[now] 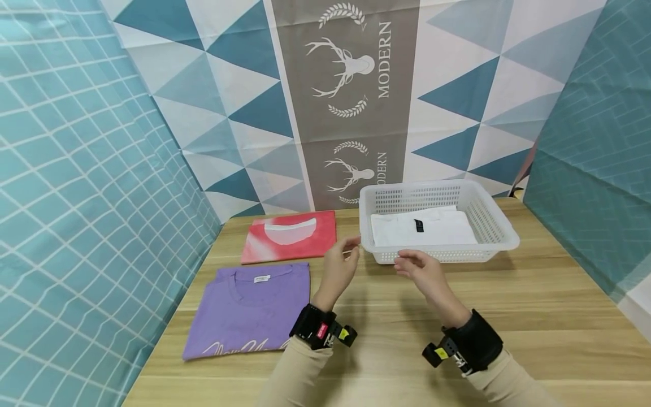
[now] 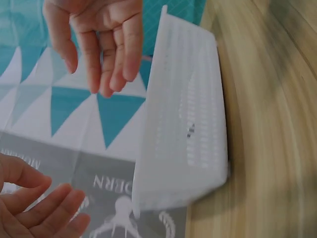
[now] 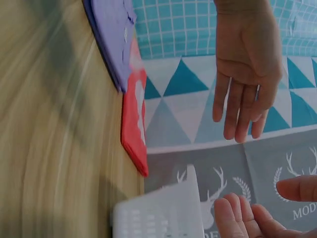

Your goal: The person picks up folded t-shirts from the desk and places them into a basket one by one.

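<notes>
Near the tabletop's left edge a folded purple shirt [image 1: 251, 308] and, behind it, a red one [image 1: 290, 236] lie unpacked. The left hand [image 1: 339, 268] and right hand [image 1: 423, 272] hover empty, fingers relaxed, before the basket [image 1: 500, 226] at the back edge, which holds one white shirt [image 1: 422, 227]; judging by this, one is packed, two remain.

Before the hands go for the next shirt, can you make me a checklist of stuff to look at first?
1. Left hand holds nothing: ok, fingers relaxed.
2. Right hand holds nothing: ok, it hovers in front of the basket.
3. White basket sits flat on the table: ok.
4. White shirt lies folded inside the basket: ok.
5. Purple shirt and red shirt lie folded on the table: ok.
6. Room in the basket for both shirts: cannot tell.
</notes>
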Demonstrator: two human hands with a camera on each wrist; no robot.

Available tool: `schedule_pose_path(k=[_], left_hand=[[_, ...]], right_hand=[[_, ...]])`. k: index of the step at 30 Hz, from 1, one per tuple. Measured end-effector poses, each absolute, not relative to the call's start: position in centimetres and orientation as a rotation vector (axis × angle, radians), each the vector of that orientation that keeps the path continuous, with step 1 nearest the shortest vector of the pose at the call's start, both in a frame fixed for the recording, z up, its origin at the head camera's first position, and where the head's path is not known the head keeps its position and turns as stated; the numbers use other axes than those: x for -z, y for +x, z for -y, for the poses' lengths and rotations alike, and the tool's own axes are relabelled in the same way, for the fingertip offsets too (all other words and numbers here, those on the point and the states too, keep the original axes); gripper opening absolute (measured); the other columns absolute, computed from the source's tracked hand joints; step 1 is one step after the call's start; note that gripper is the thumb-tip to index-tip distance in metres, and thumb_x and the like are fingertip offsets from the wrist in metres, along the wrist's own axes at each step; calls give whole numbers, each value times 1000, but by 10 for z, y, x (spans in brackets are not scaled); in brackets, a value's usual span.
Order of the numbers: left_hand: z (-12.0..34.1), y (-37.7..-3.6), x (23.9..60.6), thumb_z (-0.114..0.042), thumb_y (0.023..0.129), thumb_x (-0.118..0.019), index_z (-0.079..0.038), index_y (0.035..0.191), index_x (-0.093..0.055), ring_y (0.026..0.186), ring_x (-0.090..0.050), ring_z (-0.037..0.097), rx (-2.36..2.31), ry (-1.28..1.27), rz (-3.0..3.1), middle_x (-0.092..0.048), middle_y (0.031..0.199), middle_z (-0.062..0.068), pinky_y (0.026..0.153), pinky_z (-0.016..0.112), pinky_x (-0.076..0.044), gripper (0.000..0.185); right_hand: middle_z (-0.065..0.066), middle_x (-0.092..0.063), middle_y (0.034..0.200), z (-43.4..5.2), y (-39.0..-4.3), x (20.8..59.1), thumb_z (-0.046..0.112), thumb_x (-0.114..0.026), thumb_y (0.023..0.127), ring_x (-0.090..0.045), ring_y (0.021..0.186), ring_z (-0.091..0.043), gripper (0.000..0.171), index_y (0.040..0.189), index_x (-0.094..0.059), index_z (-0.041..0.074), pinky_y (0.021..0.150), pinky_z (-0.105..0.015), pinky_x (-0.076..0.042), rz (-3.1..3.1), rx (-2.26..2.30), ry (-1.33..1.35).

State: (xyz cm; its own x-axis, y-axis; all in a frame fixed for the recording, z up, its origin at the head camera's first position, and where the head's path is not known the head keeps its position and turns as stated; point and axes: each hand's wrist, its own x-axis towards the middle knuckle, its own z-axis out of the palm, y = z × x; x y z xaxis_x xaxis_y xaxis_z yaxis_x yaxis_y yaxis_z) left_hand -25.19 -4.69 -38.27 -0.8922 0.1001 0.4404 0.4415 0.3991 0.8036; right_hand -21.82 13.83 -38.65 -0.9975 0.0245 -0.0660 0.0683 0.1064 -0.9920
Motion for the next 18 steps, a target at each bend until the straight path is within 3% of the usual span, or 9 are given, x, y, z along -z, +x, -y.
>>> schedule_pose_path(k=[7,14,18], left_hand=[[85,-236,405,0,92,-54,6,113,-64,104,-66,36,1404,-300,2411,-69,109,24,88,45,-55,24],[132,-220,420,4,88,-58,10,107,-66,91,-68,37,1231,-93,2455,-70,98,26,81,45,-56,21],[168,-206,424,2,88,-57,10,109,-65,93,-66,40,1176,103,2465,-69,100,28,84,48,-53,24]], right_hand=[[-27,-62,118,-102,-211,405,8,-53,96,-66,90,-11,35,126,-51,-10,88,-30,-57,-2194,2091,136],[-31,-60,118,-60,-200,428,6,-56,92,-63,106,-37,38,124,-52,-14,92,-43,-55,-2093,2105,148],[-30,-58,120,-40,-193,441,8,-55,92,-60,109,-39,42,127,-48,-15,94,-46,-53,-1983,2061,130]])
